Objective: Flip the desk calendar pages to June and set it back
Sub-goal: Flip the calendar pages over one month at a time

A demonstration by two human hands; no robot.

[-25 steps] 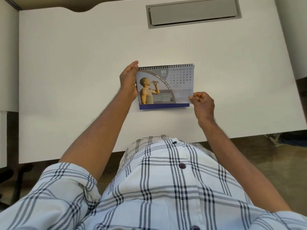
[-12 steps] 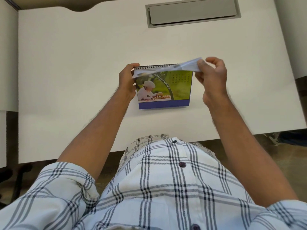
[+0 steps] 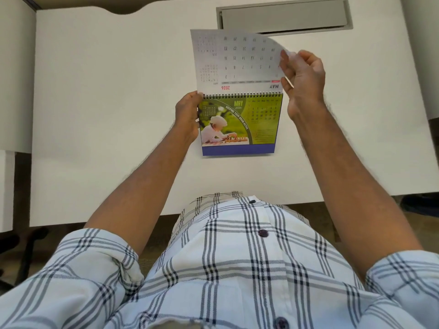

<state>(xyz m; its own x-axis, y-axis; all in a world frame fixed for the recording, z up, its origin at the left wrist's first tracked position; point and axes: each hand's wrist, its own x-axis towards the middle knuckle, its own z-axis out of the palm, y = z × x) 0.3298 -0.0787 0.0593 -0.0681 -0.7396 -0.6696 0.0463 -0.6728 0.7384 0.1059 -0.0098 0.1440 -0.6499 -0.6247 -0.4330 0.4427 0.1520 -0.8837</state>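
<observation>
Calendar (image 3: 240, 124): spiral-bound desk type, near the middle of the white worktop (image 3: 107, 115), whether resting on it or lifted just clear cannot be told. Front face shows a green May 2026 page with a photograph at left, a date grid at right and a blue strip along the bottom edge.

Lifted page (image 3: 237, 60): raised above the spiral binding, reverse side towards the camera, printed upside down with "MAY", "2026" and a large date grid. Its upper right corner curls towards the right hand.

Left hand (image 3: 187, 115): closed around the calendar's left edge near the binding, thumb at the top corner, fingers apparently behind the card and not visible. Forearm bare, reaching up from lower left, wrist roughly straight.

Right hand (image 3: 301, 81): raised beside the calendar's upper right corner, back of the hand and wrist towards the camera, fingers curled loosely, thumb and fingertips pinching the right edge of the lifted page. Forearm bare, running up from lower right.

Hatch (image 3: 283, 16): grey recessed rectangle at the far edge of the worktop, behind the lifted page.

Shirt (image 3: 237, 269): white with dark check, sleeves rolled to the elbows, fills the lower frame.
</observation>
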